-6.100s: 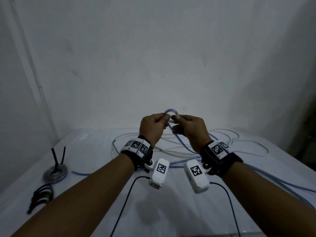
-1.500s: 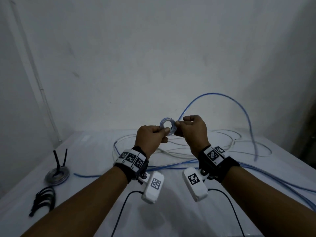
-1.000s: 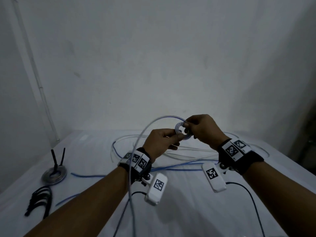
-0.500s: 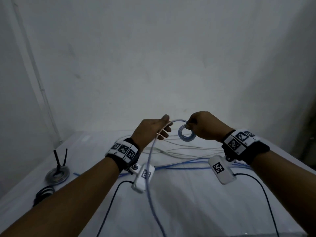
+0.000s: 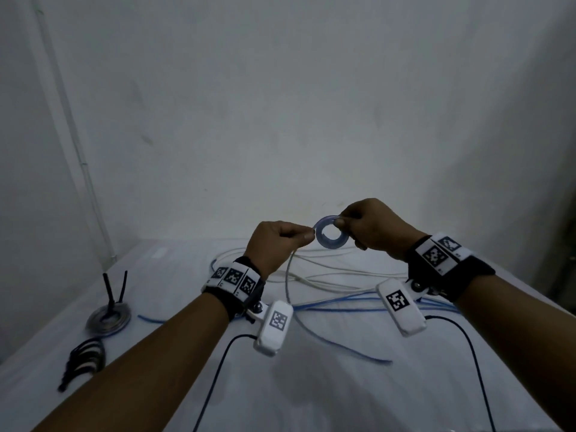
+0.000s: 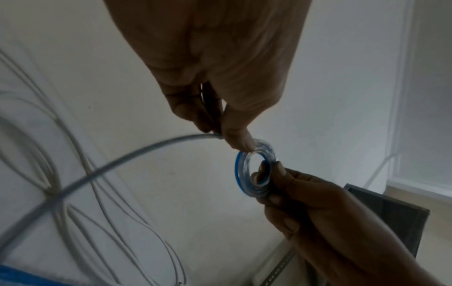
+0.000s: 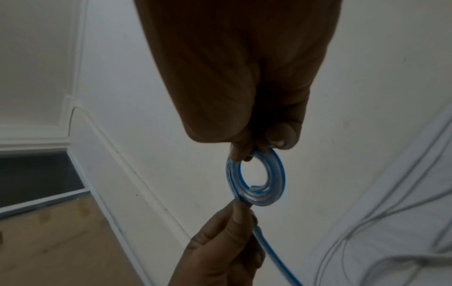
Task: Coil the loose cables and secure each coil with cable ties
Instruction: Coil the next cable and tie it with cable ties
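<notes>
Both hands are up in front of the person, above the white tabletop (image 5: 311,385), working a small coil (image 5: 329,237) of clear-and-blue cable between them. The right hand (image 5: 371,226) is pinching the coil at its upper right edge, thumb and fingers closed on the stacked loops; in the right wrist view the coil (image 7: 255,178) is hanging just below those fingertips (image 7: 281,135), with the cut end of the cable showing on the inside of the ring. The left hand (image 5: 277,244) is gripping the loose cable (image 5: 288,285) right where it is leaving the coil's left edge, thumb and forefinger clenched on it. From there the cable is dropping down past the left wrist and trailing across the tabletop toward the person.

Behind the hands, more slack cable, white strands (image 5: 327,275) and blue strands (image 5: 343,304), is lying in wide loops on the tabletop. Far to the left, a finished coil (image 5: 108,318) with two black ties sticking up from it is sitting on the tabletop, and nearer the person a bundle of black cable ties (image 5: 84,360) is lying beside it. Each wrist is wearing a black band with printed markers and a small white camera with a black lead running off it.
</notes>
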